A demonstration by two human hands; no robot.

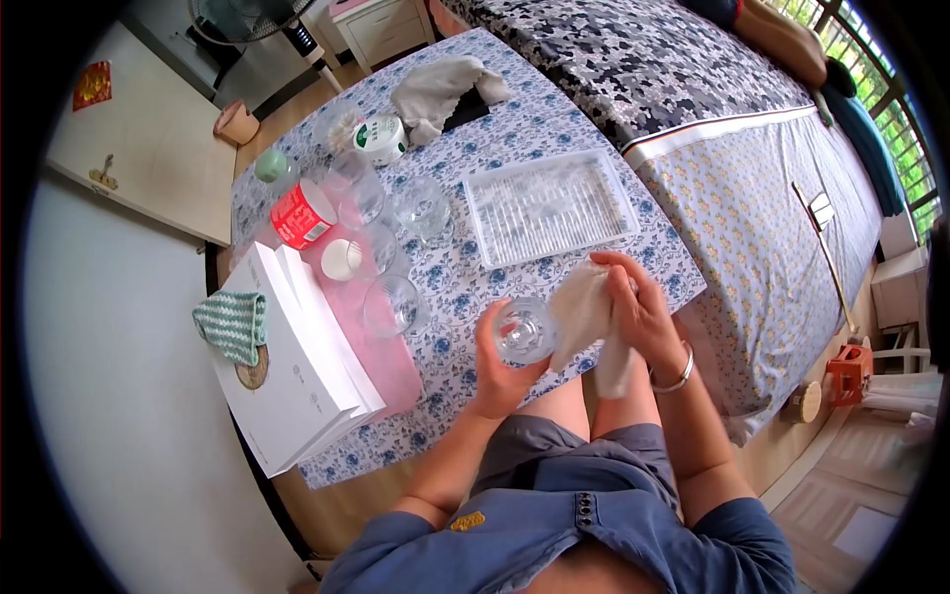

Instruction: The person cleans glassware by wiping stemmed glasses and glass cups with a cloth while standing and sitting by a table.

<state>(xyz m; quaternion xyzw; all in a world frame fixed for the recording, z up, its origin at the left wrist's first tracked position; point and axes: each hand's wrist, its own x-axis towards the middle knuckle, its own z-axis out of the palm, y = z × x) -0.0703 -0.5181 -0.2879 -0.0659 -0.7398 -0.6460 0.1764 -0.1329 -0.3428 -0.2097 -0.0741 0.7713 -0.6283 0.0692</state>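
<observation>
My left hand (500, 371) is wrapped around a clear drinking glass (524, 332), held above the table's near edge with its round opening toward me. In my right hand (643, 312) a pale, thin cloth (584, 307) is gripped; part of it hangs down below the fingers and one side reaches the glass. Whether the cloth touches the glass I cannot tell. Several more clear glasses, among them an empty glass (393, 305), stand to the left on the table. Just beyond my hands lies a white plastic tray (551, 210) with a ribbed bottom.
A large white box (297, 366) with a green-striped knitted cloth (233, 325) fills the table's left side. Near the glasses are a red tub (302, 215), a white-green tub (380, 139) and a green jar (271, 165). A grey cloth (435, 94) lies behind. A bed (752, 198) borders the right, with a person's leg on it.
</observation>
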